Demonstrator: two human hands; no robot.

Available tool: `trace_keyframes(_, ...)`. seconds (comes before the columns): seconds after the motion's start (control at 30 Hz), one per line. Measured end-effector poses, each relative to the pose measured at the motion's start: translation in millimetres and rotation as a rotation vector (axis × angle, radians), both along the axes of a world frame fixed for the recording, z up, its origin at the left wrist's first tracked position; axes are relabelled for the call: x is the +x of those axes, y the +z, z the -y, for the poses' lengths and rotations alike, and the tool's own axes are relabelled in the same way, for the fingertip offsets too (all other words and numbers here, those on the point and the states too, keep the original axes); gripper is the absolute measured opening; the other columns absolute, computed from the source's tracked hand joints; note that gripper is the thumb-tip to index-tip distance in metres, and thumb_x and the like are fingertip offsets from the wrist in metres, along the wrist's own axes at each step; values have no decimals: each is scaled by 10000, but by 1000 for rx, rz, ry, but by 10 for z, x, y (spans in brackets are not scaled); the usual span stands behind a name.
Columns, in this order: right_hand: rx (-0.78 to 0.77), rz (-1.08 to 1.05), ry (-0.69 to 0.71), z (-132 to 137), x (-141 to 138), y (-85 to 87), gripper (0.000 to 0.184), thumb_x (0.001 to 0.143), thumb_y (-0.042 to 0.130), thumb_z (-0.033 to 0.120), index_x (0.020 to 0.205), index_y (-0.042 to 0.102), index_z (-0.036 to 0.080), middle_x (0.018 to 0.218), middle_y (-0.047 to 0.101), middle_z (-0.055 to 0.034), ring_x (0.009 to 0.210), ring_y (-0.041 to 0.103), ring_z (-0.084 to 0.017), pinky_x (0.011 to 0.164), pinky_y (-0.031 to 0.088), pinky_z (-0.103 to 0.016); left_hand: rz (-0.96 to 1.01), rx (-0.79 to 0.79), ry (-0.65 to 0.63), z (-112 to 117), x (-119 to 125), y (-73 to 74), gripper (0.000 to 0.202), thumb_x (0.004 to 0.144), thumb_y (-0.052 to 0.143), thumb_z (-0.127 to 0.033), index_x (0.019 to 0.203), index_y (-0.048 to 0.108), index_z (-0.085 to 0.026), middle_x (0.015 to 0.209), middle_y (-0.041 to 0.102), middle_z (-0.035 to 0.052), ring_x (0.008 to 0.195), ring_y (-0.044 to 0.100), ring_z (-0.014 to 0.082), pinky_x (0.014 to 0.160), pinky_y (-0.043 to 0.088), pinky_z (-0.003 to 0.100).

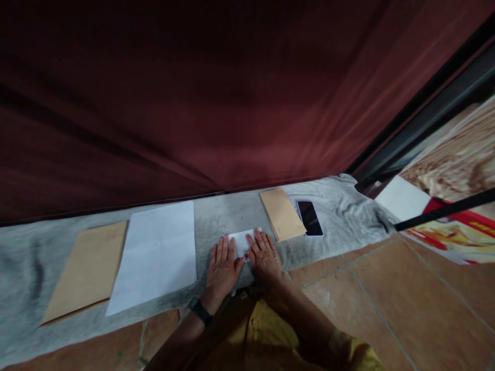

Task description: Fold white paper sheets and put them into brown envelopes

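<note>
A small piece of folded white paper [240, 242] lies on the grey cloth in front of me. My left hand [223, 266] rests flat on its left side, fingers stretched out. On its right side lies my right hand [265, 255], also flat with the fingers extended. Both hands cover part of the paper, so its full outline is hidden. Just right of my right hand is a brown envelope [282, 214], which overlaps the edge of a phone [310, 218] with a dark screen.
Large white sheets [157, 257] and a stack of brown envelopes [87, 270] lie to the left on the grey cloth [216, 216]. A dark red curtain [232, 113] hangs behind. At right stand a dark metal frame [425, 103] and a colourful printed box [456, 232] on floor tiles [371, 293].
</note>
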State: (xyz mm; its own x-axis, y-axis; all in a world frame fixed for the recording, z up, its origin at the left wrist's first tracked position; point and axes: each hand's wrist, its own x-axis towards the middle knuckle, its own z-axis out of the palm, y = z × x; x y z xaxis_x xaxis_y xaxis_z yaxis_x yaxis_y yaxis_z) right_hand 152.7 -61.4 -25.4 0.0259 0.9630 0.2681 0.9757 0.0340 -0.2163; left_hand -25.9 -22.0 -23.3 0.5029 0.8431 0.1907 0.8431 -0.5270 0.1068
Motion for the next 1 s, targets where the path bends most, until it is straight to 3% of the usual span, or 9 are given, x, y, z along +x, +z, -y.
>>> trace_keyframes(0.2,44,6,7,53,44,-11,568,1041,546,415,1561,469,200,1653,394,-142,1507,406,-296,1240,309,-477,9,-13,22,16,28,34,698,1026,401,-490,1556,425,-36,1650,351,248,1559,302,366,1241,290,563)
trace_keyframes(0.5,21,-29,-5,90,66,22,580,1037,544,412,1569,453,200,1668,366,-133,1521,386,-304,1242,320,-490,50,-5,29,61,-61,-14,627,1030,327,-352,1568,402,-39,1635,392,221,1548,339,330,1235,315,557)
trace_keyframes(0.8,7,-38,-6,89,64,67,572,1036,546,406,1560,464,192,1669,363,-131,1511,401,-296,1242,320,-480,48,-7,41,103,-154,50,583,1013,308,-235,1536,445,-18,1623,420,220,1538,358,334,1225,350,539)
trace_keyframes(0.87,15,-38,-5,82,65,55,571,1035,551,404,1557,469,189,1661,379,-138,1510,403,-295,1240,324,-482,69,4,3,135,-164,64,575,1019,318,-233,1551,432,-44,1642,400,198,1552,334,313,1228,363,512)
trace_keyframes(1.0,42,-34,-6,76,62,5,571,1026,567,392,1550,481,182,1641,411,-150,1509,407,-293,1240,328,-481,70,-9,-244,234,-193,37,554,1041,370,-293,1569,432,-136,1629,447,130,1534,378,249,1216,408,445)
